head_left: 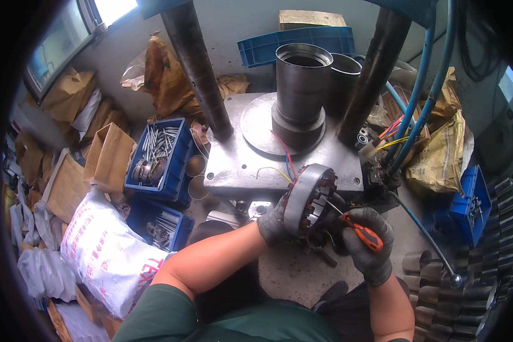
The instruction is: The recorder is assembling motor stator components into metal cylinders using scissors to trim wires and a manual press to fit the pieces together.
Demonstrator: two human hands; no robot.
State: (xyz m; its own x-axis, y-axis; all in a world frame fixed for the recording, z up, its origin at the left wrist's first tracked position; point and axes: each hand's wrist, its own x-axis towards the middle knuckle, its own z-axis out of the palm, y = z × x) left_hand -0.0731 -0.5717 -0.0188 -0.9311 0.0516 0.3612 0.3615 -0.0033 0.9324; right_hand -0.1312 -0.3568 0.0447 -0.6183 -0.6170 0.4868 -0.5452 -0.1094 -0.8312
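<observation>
Left hand (273, 223) clamped on wired metal ring (297, 199), held on edge at front of steel plate (225, 172). Right hand (369, 246) closed around orange-handled screwdriver (366, 233); shaft at ring's inner side, tip contact unclear.

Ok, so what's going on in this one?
A person's gloved hands are at work: the left hand holds a steel ring with coloured wires, while the right hand grips an orange screwdriver, its shaft pointing into the ring. Whether it touches is unclear. Beyond, a metal cylinder stands on the press bed.
</observation>
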